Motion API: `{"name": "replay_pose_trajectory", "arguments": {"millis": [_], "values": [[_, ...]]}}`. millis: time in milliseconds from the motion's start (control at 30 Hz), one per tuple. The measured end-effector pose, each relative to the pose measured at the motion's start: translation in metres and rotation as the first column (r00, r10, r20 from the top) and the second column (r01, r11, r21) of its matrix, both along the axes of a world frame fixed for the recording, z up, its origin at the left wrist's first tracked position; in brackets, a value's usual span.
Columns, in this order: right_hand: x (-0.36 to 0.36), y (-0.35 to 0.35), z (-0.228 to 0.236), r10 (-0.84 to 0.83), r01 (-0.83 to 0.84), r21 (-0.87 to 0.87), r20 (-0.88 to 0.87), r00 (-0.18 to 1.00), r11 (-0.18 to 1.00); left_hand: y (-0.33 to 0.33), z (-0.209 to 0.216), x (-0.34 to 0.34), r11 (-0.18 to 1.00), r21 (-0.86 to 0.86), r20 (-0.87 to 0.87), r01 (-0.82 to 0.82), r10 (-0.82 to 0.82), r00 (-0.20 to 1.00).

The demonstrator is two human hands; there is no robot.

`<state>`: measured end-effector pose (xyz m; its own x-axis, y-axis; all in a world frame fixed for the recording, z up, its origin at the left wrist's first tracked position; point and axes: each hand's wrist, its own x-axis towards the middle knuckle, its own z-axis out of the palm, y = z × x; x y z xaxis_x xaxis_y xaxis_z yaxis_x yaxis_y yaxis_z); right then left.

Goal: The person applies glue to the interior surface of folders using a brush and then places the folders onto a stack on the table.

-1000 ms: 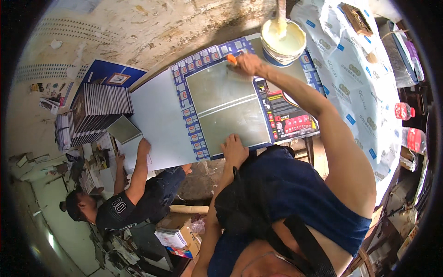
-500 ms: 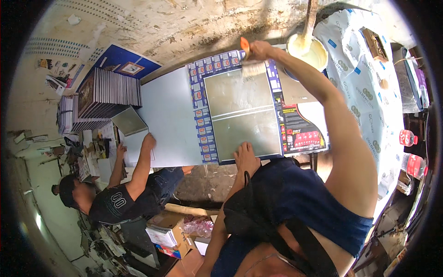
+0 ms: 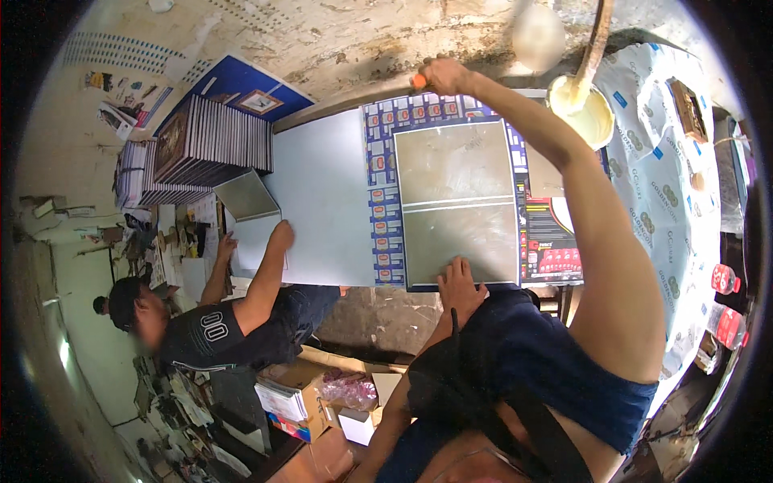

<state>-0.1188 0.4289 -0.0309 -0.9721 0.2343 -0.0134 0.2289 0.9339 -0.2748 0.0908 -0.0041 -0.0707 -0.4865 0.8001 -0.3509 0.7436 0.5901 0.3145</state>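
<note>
Two grey-brown boards (image 3: 455, 165) lie one beyond the other, with thin white strips between them, on a dark blue-edged sheet. Wet-looking streaks show on their surface. My left hand (image 3: 460, 283) rests with fingers stretched out on the near board's front edge. Beyond the far board, close to the wall, my right hand (image 3: 445, 77) is closed around a brush with an orange handle (image 3: 419, 81); its bristles are hidden here. Right of that hand stands a bucket (image 3: 604, 121) of cream-coloured paste, with a wooden stick (image 3: 596, 44) in it.
Blue patterned paper (image 3: 382, 193) and a white sheet (image 3: 322, 193) cover the table leftward. A stack of dark-edged books (image 3: 217, 141) stands at far left, where another person (image 3: 217, 326) handles a grey panel (image 3: 246, 196). Pale printed wrapping (image 3: 644, 177) lies at right, near red-labelled bottles (image 3: 725, 279).
My right hand has lifted the brush off the far board toward the wall. My left hand stays at the near edge. The whole view has shifted, moving the table rightward in it.
</note>
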Motion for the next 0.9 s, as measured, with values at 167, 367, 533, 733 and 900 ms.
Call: {"name": "replay_pose_trajectory", "arguments": {"millis": [167, 367, 533, 733, 900], "values": [[-0.01, -0.058, 0.018, 0.469, -0.463, -0.105, 0.036, 0.883, 0.88, -0.001, -0.003, -0.005, 0.998, 0.017, 0.012, -0.066, 0.066, 0.998], [-0.057, -0.061, 0.003, 0.294, -0.291, 0.083, -0.021, 0.956, 0.953, -0.006, -0.002, -0.007, 0.999, -0.008, 0.057, -0.041, 0.041, 0.997], [-0.047, -0.107, 0.031, 0.517, -0.454, -0.313, 0.159, 0.841, 0.834, -0.01, -0.006, -0.005, 0.997, 0.058, 0.018, -0.055, 0.054, 0.998], [-0.045, -0.126, 0.014, 0.373, -0.373, -0.099, -0.019, 0.928, 0.922, -0.009, -0.006, -0.007, 0.997, 0.031, 0.02, -0.064, 0.064, 0.998], [0.003, -0.161, 0.02, 0.466, -0.428, -0.187, 0.29, 0.836, 0.884, -0.004, -0.006, -0.011, 0.998, 0.034, 0.041, -0.049, 0.048, 0.998]]}}
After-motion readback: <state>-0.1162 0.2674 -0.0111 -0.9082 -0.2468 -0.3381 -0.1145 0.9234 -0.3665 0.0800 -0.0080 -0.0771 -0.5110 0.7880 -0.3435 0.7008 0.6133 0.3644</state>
